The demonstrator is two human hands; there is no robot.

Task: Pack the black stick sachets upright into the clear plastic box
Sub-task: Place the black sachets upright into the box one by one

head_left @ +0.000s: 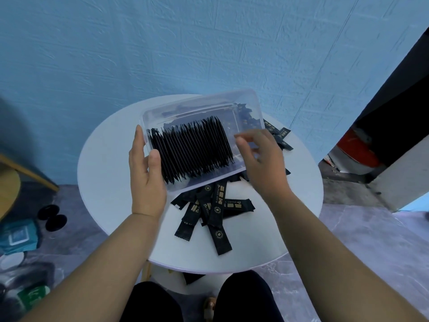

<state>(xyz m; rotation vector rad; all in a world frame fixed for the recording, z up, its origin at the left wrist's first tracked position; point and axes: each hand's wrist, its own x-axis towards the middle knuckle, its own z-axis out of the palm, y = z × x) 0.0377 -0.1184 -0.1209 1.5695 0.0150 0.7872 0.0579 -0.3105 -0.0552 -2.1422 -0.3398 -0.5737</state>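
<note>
Midway through the filling step. Gripping the left end of the clear box (162, 108) with the left hand (144, 180), thumb over the near rim, fingers behind the wall. Holding it lifted and tilted toward the camera above the round white surface (111, 170). Hovering at the right end of the packed row (192, 149) with the right hand (262, 163), fingers loosely bent, nothing visibly pinched between them. Cannot tell whether touching the row or the box wall. Inside the box: a row on edge, pressed tight from the left wall across most of the length, with a bare gap at the right end.

Next, by judgement: reach down to the loose sachets (216, 210), pinch one or a few, turn them on edge, and slide them into the gap beside the end of the row. Calls for a light pinch, a steady left grip, and enough tilt to keep the row from fanning over.

Counted:
- One box, two hands.
- Packed row too dense to count singly, likely around thirty.
- Loose sachets heaped on the surface under the box's front edge: about seven or eight, overlapping.
- Far sachets (278, 135) beyond the right hand: at least three in plain sight, with more blurred through the box's right corner, number not tellable.
- One dark piece (191, 277) on the floor (348, 240) beneath the surface, possibly a dropped sachet.
</note>
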